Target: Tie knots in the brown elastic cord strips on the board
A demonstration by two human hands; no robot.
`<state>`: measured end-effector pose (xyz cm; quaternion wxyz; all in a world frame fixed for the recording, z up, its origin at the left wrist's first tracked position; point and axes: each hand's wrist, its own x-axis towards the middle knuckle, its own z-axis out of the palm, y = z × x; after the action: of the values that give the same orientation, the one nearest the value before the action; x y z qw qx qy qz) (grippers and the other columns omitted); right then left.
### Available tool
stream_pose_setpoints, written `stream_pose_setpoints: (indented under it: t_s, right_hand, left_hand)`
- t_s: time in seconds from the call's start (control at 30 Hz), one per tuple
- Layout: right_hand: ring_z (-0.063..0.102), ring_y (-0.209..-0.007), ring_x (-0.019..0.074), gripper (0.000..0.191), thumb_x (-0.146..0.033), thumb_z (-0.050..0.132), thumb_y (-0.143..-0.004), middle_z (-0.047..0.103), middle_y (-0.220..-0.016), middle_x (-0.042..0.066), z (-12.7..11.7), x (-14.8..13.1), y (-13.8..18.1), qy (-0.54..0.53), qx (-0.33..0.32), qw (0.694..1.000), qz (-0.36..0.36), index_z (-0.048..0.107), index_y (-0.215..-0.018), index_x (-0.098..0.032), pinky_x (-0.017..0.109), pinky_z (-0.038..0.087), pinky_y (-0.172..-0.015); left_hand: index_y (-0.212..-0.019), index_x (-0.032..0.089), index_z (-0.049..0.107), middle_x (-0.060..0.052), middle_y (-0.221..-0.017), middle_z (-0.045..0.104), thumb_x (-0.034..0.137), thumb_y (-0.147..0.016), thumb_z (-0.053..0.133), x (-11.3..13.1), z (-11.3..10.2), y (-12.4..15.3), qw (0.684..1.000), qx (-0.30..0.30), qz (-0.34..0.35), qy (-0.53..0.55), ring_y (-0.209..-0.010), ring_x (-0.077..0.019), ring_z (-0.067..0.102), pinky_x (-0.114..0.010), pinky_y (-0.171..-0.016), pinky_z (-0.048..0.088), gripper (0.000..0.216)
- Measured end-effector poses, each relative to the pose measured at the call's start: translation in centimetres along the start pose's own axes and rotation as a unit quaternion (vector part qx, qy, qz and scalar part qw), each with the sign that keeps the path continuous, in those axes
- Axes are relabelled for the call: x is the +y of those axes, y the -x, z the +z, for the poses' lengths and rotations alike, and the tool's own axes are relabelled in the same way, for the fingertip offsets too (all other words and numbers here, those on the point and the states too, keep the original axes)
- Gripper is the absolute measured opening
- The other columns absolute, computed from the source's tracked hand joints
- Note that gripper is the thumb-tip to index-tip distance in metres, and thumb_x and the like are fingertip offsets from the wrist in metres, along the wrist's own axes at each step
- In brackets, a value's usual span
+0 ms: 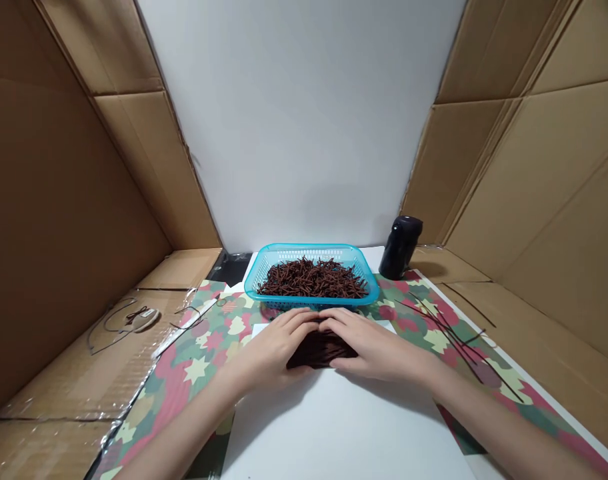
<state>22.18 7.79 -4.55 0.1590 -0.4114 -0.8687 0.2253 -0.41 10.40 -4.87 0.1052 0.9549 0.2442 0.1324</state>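
Note:
My left hand (279, 345) and my right hand (370, 343) curve around a bundle of thin dark brown sticks (320, 351) from both sides. Fingers lie over its far side, and the thumbs press along its near edge. The bundle rests at the far end of a white sheet (334, 427); its ends are hidden by my hands. Just beyond my fingertips stands a light blue plastic basket (311, 301), heaped with short dark brown stick pieces (311, 279).
Several long thin brown strands (457, 333) lie loose on the camouflage-patterned cloth (211, 363) at right. A dark bottle (401, 248) stands at back right. To the left are a white strip (184, 329) and a small object with a cord (145, 320). Cardboard walls enclose both sides.

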Motion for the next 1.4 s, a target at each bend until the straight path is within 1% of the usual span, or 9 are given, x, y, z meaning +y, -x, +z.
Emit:
stream_pose_setpoints:
  t_s: [0.03, 0.1, 0.23, 0.43, 0.57, 0.73, 0.97, 1.2, 1.4]
  right_hand:
    - [0.052, -0.109, 0.0241, 0.03, -0.023, 0.062, -0.08, 0.056, -0.118, 0.007, 0.2, -0.2, 0.0, -0.026, 0.013, 1.0, 0.002, 0.056, -0.109, -0.022, 0.037, 0.045, -0.091]
    - [0.055, -0.097, 0.0203, 0.012, -0.02, 0.063, -0.08, 0.057, -0.102, 0.003, 0.8, -0.3, 0.1, -0.071, 0.036, 0.997, 0.012, 0.057, -0.091, -0.023, 0.032, 0.046, -0.083]
    - [0.053, -0.095, 0.0192, 0.006, -0.019, 0.06, -0.083, 0.055, -0.094, 0.001, 2.3, 0.7, 0.6, -0.113, 0.064, 0.991, 0.025, 0.057, -0.086, -0.023, 0.031, 0.043, -0.084]
    - [0.053, -0.092, 0.0197, 0.006, -0.02, 0.055, -0.088, 0.054, -0.094, 0.002, 2.7, 1.1, 1.1, -0.126, 0.051, 0.99, 0.048, 0.056, -0.084, -0.024, 0.032, 0.043, -0.082]
    - [0.054, -0.089, 0.0207, 0.005, -0.021, 0.052, -0.09, 0.055, -0.093, 0.003, 2.9, 1.0, 1.1, -0.138, 0.062, 0.987, 0.058, 0.053, -0.093, -0.025, 0.033, 0.043, -0.077]
    - [0.054, -0.085, 0.0215, 0.01, -0.02, 0.045, -0.093, 0.056, -0.089, 0.003, 3.4, 1.5, 1.1, -0.139, 0.068, 0.986, 0.059, 0.053, -0.087, -0.024, 0.035, 0.043, -0.076]
    - [0.052, -0.083, 0.0203, 0.009, -0.023, 0.045, -0.093, 0.054, -0.088, 0.002, 3.2, 1.1, 1.3, -0.173, 0.078, 0.978, 0.086, 0.05, -0.086, -0.025, 0.033, 0.042, -0.075]
    - [0.052, -0.078, 0.0204, 0.011, -0.028, 0.046, -0.093, 0.054, -0.084, 0.002, 2.9, 0.7, 1.4, -0.196, 0.093, 0.97, 0.107, 0.049, -0.083, -0.025, 0.032, 0.041, -0.071]
    - [0.052, -0.082, 0.0207, 0.011, -0.029, 0.046, -0.093, 0.054, -0.086, 0.002, 2.7, 0.8, 1.5, -0.207, 0.098, 0.966, 0.118, 0.05, -0.084, -0.025, 0.032, 0.041, -0.075]
  left_hand:
    - [-0.116, 0.019, 0.048, -0.012, -0.123, 0.053, 0.026, -0.08, 0.058, 0.3, -0.3, -0.1, 0.999, 0.006, 0.009, 0.032, -0.115, -0.0267, 0.047, -0.041, -0.094, 0.042, 0.038]
    - [-0.1, 0.019, 0.053, -0.009, -0.103, 0.059, 0.023, -0.08, 0.056, 0.6, -0.3, 0.1, 0.998, 0.018, 0.014, 0.058, -0.097, -0.0231, 0.053, -0.036, -0.082, 0.045, 0.021]
    - [-0.087, 0.019, 0.057, -0.005, -0.087, 0.059, 0.022, -0.084, 0.054, 0.2, 1.1, 0.7, 0.998, 0.031, -0.018, 0.058, -0.085, -0.0201, 0.052, -0.031, -0.075, 0.042, 0.006]
    - [-0.088, 0.019, 0.06, -0.004, -0.087, 0.059, 0.021, -0.088, 0.051, -0.3, 2.8, 0.8, 0.993, 0.037, -0.043, 0.1, -0.086, -0.0184, 0.051, -0.029, -0.077, 0.039, 0.009]
    - [-0.09, 0.019, 0.056, -0.004, -0.086, 0.059, 0.024, -0.088, 0.051, -0.1, 3.1, 0.7, 0.991, 0.054, -0.059, 0.106, -0.085, -0.0188, 0.052, -0.03, -0.078, 0.038, 0.008]
    - [-0.091, 0.019, 0.056, -0.004, -0.085, 0.06, 0.024, -0.091, 0.046, -0.2, 3.3, 0.7, 0.988, 0.064, -0.076, 0.118, -0.084, -0.0187, 0.052, -0.031, -0.077, 0.038, 0.011]
    - [-0.089, 0.018, 0.058, -0.003, -0.085, 0.06, 0.022, -0.088, 0.052, -0.2, 3.3, 0.8, 0.984, 0.067, -0.084, 0.139, -0.085, -0.0183, 0.052, -0.032, -0.079, 0.037, 0.007]
    - [-0.084, 0.017, 0.065, -0.002, -0.077, 0.065, 0.024, -0.083, 0.062, 0.1, 3.2, 0.6, 0.951, 0.149, -0.096, 0.253, -0.075, -0.0152, 0.057, -0.03, -0.074, 0.04, 0.007]
    - [-0.082, 0.017, 0.068, -0.003, -0.076, 0.068, 0.022, -0.08, 0.066, 0.1, 3.2, 0.5, 0.931, 0.175, -0.113, 0.299, -0.073, -0.0152, 0.058, -0.028, -0.07, 0.043, 0.006]
